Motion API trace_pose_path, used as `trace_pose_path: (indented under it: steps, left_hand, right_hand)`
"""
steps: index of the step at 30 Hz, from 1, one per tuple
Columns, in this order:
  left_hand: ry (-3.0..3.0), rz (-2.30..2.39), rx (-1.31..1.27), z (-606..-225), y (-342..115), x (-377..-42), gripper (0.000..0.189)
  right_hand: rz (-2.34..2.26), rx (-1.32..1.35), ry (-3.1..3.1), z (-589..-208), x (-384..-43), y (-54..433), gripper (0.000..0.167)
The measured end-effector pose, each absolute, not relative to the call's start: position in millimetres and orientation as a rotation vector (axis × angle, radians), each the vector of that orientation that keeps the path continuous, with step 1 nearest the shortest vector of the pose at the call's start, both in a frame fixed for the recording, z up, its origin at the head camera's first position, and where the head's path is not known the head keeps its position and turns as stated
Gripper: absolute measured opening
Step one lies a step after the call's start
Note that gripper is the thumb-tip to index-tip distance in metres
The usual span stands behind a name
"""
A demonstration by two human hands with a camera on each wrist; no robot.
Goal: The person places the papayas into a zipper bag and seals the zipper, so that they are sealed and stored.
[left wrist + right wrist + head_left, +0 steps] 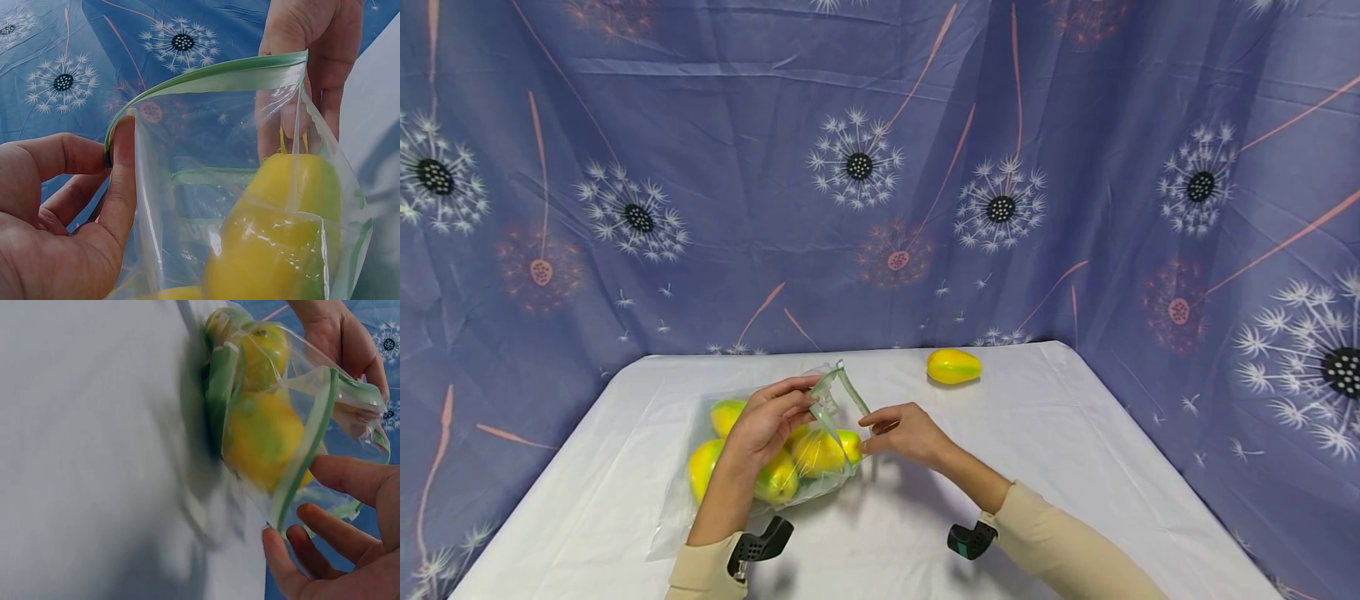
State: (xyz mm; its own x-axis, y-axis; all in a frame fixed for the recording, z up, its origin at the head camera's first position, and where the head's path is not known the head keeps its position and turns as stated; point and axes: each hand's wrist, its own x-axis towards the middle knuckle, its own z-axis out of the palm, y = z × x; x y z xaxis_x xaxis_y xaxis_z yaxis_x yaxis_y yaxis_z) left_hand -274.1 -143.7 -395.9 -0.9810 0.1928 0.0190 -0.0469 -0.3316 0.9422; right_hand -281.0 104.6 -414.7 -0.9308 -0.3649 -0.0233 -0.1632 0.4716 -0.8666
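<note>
A clear zip bag (827, 487) with green edging lies on the white table, its mouth raised and turned to the right. Several yellow-green papayas (778, 479) are inside; one papaya (275, 237) sits close to the mouth. My left hand (767, 421) pinches the bag's green rim (206, 72) between thumb and finger. At the mouth's right side is my right hand (910, 433), fingers spread and loosely bent. In the right wrist view its fingertips (322, 469) touch or nearly touch the green edge; no firm grip shows.
Another papaya (953, 367) lies apart near the table's back edge, right of centre. A white cloth covers the table (1037, 467). Blue curtains (737, 208) with dandelion prints hang behind and at the sides.
</note>
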Motion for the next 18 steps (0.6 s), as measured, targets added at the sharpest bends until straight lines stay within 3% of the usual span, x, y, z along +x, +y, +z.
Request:
trace_pose_path:
  steps: [18]
  left_hand:
    - [1.717, 2.447, 0.186, -396.6, -144.7, -275.4, 0.038]
  right_hand:
    - [-1.439, -0.278, 2.620, -386.7, -319.0, 156.8, 0.064]
